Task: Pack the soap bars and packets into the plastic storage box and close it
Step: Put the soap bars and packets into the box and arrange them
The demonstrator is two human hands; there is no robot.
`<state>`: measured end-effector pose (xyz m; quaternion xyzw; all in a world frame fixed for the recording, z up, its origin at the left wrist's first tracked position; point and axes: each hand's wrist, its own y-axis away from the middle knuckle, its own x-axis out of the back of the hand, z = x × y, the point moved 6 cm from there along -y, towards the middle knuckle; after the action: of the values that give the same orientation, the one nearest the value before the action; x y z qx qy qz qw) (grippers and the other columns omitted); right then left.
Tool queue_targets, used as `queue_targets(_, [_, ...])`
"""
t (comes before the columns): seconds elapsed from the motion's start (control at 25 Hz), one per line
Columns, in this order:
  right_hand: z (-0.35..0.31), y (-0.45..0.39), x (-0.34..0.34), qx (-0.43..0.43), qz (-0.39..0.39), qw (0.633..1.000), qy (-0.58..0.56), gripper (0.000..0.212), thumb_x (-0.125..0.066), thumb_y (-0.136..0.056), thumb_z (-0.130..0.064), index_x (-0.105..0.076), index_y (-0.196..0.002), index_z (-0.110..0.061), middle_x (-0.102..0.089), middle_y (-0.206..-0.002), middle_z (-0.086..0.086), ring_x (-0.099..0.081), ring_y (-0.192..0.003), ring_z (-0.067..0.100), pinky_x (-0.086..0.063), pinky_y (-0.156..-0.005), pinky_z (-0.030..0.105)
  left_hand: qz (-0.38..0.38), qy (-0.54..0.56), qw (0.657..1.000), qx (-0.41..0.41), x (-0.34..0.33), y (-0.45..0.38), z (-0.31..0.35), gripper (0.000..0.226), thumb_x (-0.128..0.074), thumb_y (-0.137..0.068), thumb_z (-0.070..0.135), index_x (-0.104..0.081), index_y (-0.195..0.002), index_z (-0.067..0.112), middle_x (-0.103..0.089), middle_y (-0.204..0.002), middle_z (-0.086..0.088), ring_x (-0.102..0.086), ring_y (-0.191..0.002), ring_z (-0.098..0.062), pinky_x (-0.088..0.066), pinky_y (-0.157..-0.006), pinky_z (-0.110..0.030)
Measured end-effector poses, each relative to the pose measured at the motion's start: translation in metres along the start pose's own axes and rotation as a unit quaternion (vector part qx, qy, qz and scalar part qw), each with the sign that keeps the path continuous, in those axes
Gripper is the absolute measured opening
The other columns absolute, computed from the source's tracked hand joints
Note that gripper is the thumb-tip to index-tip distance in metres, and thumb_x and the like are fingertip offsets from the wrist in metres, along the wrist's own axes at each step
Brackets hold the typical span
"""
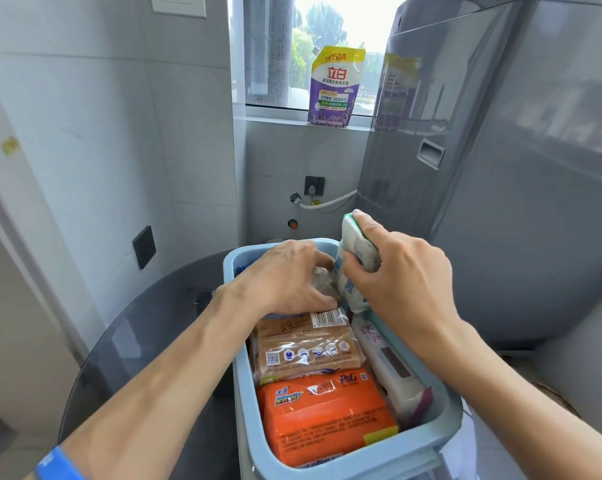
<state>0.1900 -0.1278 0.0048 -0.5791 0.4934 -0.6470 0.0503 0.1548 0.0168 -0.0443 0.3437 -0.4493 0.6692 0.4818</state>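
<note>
A light blue plastic storage box (427, 436) stands open on a dark round glass table. Inside lie an orange soap packet (327, 415) at the near end, a tan wrapped soap pack (306, 348) behind it and a white and pink packet (393, 365) along the right wall. My right hand (400, 271) grips a white and blue packet (353, 261), held upright over the box's far right corner. My left hand (289, 275) reaches into the far end of the box, its fingers curled on a clear-wrapped item (322, 280) that is mostly hidden.
The glass table (147, 327) extends to the left of the box. A tall grey appliance (521, 174) stands close on the right. A purple detergent pouch (334, 88) sits on the window sill behind. Tiled walls with sockets close in at left and back.
</note>
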Motion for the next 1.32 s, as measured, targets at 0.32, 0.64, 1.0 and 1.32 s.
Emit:
queue_targets(0.32, [-0.002,-0.018,-0.002,-0.031,-0.017,0.999,-0.035,0.031,-0.063,-0.086,-0.035,-0.071,-0.116,-0.031,-0.072,-0.078,0.005,-0.064,-0.071,0.032,-0.051,-0.061,0.038,-0.004,0.009,1.0,0.029,-0.001,0.0,-0.002,0.044,-0.067,-0.061,0.06,-0.067,-0.101,0.043,-0.045,-0.081,0.02,-0.051,-0.084,-0.009,-0.039,-0.072,-0.023])
queue_targets(0.64, [0.004,-0.071,-0.029,-0.042,-0.312,0.949,-0.018,0.012,-0.067,-0.069,-0.037,-0.068,-0.065,-0.025,-0.062,-0.056,-0.005,-0.058,-0.047,0.013,-0.038,-0.037,0.019,0.0,0.038,0.999,0.033,0.003,0.001,0.0,0.042,-0.066,-0.052,0.063,-0.066,-0.086,0.041,-0.054,-0.075,0.027,-0.054,-0.073,0.008,-0.033,-0.059,-0.011])
queue_targets(1.0, [0.003,-0.078,-0.031,-0.028,-0.351,0.936,-0.005,0.01,-0.071,-0.065,-0.041,-0.062,-0.064,-0.039,-0.064,-0.059,-0.006,-0.048,-0.024,0.007,-0.034,-0.029,0.012,0.013,0.036,0.999,0.012,0.011,0.004,0.0,0.051,-0.068,-0.049,0.063,-0.071,-0.096,0.043,-0.056,-0.082,0.019,-0.056,-0.078,-0.002,-0.044,-0.064,-0.023])
queue_targets(1.32, [-0.005,-0.048,-0.07,0.053,-0.373,0.926,0.033,0.02,-0.048,-0.088,-0.047,-0.047,-0.077,-0.029,-0.051,-0.09,-0.007,-0.049,-0.086,0.019,-0.038,-0.067,0.034,0.015,0.022,0.999,0.024,0.017,0.014,0.0,0.036,-0.073,-0.054,0.055,-0.064,-0.077,0.028,-0.065,-0.074,0.01,-0.059,-0.07,-0.006,-0.05,-0.061,-0.027])
